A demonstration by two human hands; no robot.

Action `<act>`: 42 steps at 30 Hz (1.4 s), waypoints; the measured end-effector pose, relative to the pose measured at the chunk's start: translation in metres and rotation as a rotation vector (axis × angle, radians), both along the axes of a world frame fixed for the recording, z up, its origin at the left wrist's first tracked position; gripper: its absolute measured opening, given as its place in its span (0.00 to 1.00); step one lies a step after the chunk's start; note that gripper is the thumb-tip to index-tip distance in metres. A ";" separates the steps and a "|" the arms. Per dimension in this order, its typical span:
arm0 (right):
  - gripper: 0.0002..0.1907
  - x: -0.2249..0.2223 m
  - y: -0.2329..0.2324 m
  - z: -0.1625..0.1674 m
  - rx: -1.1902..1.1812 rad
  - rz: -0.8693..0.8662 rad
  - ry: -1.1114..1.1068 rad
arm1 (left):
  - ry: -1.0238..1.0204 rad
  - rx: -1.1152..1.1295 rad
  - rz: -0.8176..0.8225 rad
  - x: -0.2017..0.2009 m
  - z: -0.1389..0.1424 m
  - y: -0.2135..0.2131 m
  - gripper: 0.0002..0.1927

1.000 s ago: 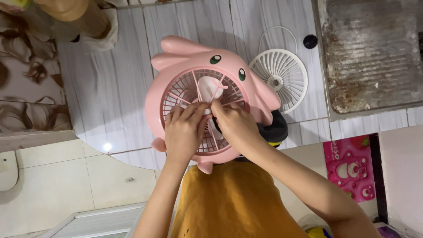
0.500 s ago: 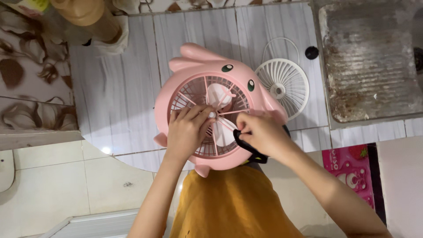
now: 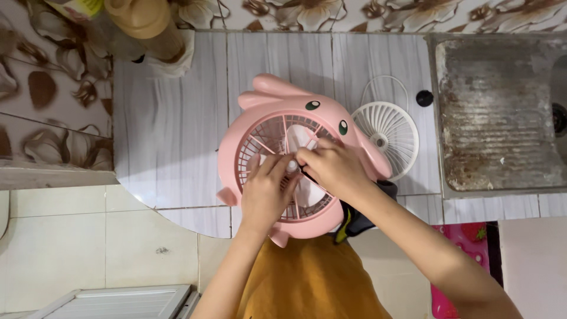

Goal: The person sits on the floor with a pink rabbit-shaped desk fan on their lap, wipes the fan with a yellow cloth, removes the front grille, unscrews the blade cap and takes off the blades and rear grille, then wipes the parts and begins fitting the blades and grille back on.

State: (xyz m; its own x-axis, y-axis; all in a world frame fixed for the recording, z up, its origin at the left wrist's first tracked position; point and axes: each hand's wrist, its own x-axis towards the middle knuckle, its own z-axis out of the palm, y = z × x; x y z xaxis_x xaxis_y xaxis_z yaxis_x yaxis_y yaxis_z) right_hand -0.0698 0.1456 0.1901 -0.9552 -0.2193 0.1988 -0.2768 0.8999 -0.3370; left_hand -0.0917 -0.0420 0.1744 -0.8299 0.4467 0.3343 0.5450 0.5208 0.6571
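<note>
A pink animal-shaped fan [image 3: 260,118] lies face up on the white tiled counter [image 3: 171,136], with its front grille off and its pale blades [image 3: 301,139] exposed. My left hand [image 3: 266,192] rests on the rear guard, its fingertips pinching the white hub [image 3: 291,166]. My right hand [image 3: 333,168] is closed over the hub from the right. It grips a thin dark tool [image 3: 308,175]. A black and yellow handle [image 3: 354,220] shows under that wrist.
The white round front grille [image 3: 387,137] lies right of the fan, with a small black cap [image 3: 424,98] beside it. A rusty sink basin [image 3: 502,106] fills the right. A tan bottle [image 3: 142,23] stands at the back left. Pale floor tiles [image 3: 88,248] lie below the counter edge.
The view has shifted, so the fan sits more to the right. My right hand moved back from the fan's right rim onto the hub, meeting my left fingertips there.
</note>
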 end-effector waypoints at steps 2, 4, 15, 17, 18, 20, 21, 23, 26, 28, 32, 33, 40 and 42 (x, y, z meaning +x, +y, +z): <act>0.08 -0.005 -0.001 -0.001 0.059 0.043 -0.018 | -0.052 -0.005 0.005 -0.002 -0.001 -0.002 0.22; 0.08 -0.007 -0.001 0.000 0.074 0.067 -0.019 | -0.079 -0.009 0.006 -0.004 -0.002 -0.003 0.22; 0.10 0.002 0.030 0.016 0.244 0.057 -0.082 | -0.135 -0.051 0.029 -0.006 0.009 -0.002 0.17; 0.11 0.001 0.027 0.014 0.214 0.039 -0.077 | -0.147 -0.056 0.021 -0.008 0.010 -0.001 0.17; 0.12 0.000 0.023 0.011 0.199 0.030 -0.075 | -0.152 -0.059 0.018 -0.008 0.011 -0.001 0.17; 0.11 -0.008 0.007 -0.001 0.049 0.058 -0.044 | -0.146 -0.069 0.012 -0.008 0.011 0.001 0.18; 0.10 -0.009 0.003 -0.005 -0.027 0.071 -0.028 | -0.132 -0.077 0.010 -0.009 0.011 0.001 0.19; 0.09 -0.007 0.002 -0.009 0.011 0.059 -0.053 | -0.130 -0.082 0.007 -0.007 0.010 0.002 0.20; 0.10 -0.001 0.009 -0.008 0.064 0.068 -0.087 | -0.130 -0.068 -0.006 -0.006 0.009 0.003 0.19; 0.11 0.005 0.018 -0.002 0.122 0.070 -0.106 | -0.107 -0.065 -0.032 -0.008 0.009 0.002 0.18; 0.10 0.011 0.038 0.019 0.268 0.015 -0.194 | -0.093 -0.065 -0.028 -0.008 0.008 0.001 0.18; 0.09 0.012 0.039 0.023 0.299 -0.008 -0.232 | -0.084 -0.064 -0.032 -0.007 0.008 0.002 0.18; 0.07 -0.001 0.014 0.020 0.115 0.035 -0.228 | -0.094 -0.071 -0.095 -0.010 0.008 0.004 0.20; 0.08 -0.009 0.006 0.011 -0.015 0.082 -0.155 | -0.080 -0.089 -0.086 -0.012 0.008 0.005 0.20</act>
